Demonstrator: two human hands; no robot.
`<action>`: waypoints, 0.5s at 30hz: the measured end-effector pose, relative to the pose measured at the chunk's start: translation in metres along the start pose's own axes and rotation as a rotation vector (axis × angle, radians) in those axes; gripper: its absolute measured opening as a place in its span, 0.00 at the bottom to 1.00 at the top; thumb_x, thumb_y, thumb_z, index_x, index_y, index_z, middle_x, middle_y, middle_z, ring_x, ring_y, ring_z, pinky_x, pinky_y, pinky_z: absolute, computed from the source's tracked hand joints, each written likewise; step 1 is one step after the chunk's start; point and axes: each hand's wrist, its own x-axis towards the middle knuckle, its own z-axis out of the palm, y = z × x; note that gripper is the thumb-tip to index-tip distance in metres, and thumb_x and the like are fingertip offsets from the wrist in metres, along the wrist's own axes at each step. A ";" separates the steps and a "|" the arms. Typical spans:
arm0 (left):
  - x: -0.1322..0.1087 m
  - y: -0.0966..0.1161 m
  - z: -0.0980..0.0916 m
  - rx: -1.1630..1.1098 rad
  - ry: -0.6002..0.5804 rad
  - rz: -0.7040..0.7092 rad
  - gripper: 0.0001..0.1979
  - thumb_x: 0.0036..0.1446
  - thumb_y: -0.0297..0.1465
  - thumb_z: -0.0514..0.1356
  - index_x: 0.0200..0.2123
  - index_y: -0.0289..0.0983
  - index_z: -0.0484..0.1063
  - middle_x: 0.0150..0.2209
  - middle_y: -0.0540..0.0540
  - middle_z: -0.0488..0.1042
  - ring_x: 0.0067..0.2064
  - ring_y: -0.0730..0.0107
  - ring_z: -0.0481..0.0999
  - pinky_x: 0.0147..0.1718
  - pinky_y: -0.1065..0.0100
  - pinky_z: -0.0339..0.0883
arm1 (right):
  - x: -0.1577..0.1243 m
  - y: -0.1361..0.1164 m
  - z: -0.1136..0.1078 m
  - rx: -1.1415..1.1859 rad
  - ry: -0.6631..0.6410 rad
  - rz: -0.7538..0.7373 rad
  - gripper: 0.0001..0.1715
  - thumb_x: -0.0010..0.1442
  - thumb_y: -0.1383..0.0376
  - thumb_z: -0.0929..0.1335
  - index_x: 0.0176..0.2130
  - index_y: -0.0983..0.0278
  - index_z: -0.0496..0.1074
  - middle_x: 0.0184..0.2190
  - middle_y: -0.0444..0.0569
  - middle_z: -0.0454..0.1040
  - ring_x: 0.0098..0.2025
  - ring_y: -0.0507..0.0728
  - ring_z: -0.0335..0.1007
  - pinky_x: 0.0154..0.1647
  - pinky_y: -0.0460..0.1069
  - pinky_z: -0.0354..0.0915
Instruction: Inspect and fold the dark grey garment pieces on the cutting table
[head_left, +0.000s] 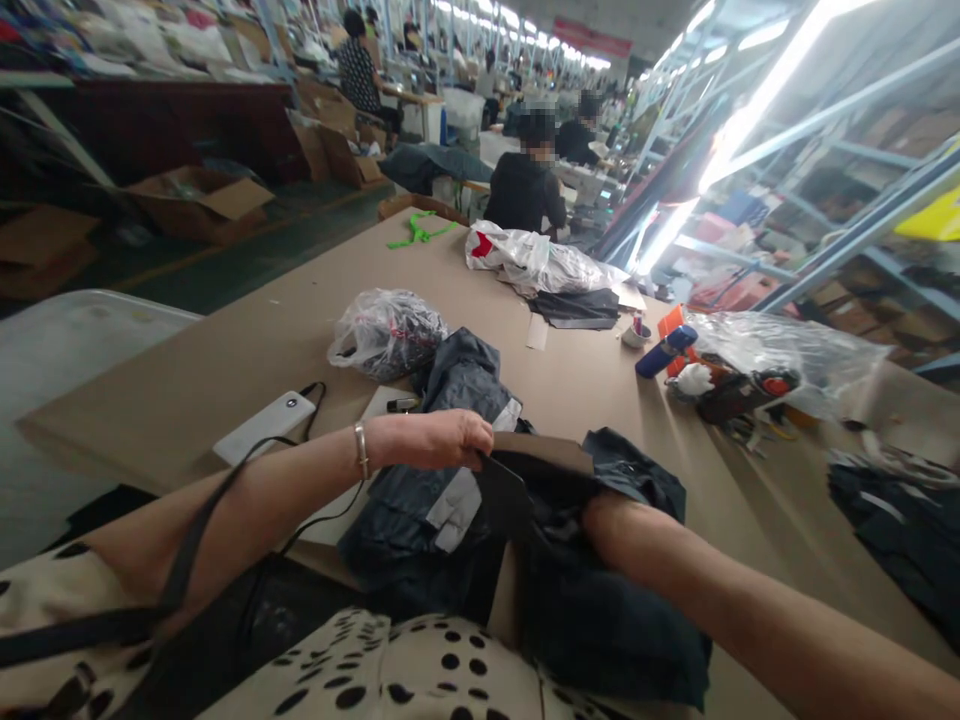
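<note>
A dark grey-blue garment [465, 400] with a white label lies bunched on the brown table [247, 330] in front of me. My left hand [435, 438] is closed around the edge of a brown cardboard insert [544, 455] that sticks into the garment. My right hand is hidden inside the dark fabric [600, 600]; only its forearm [750, 610] shows, so its grip cannot be seen. A bracelet sits on my left wrist.
A white power bank [264, 425] with a black cable lies left of the garment. Clear plastic bags [386, 332] [536, 262] [787, 355], a blue bottle [664, 352] and small tools sit further back. People sit at the table's far end. Cardboard boxes [199, 200] stand on the floor, left.
</note>
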 end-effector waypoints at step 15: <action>0.031 0.041 -0.002 -0.713 0.250 -0.075 0.11 0.40 0.21 0.56 0.31 0.30 0.73 0.34 0.43 0.71 0.37 0.65 0.69 0.38 0.68 0.61 | 0.007 0.006 -0.068 0.455 0.209 -0.260 0.15 0.59 0.57 0.62 0.31 0.61 0.75 0.53 0.49 0.68 0.55 0.60 0.61 0.58 0.57 0.56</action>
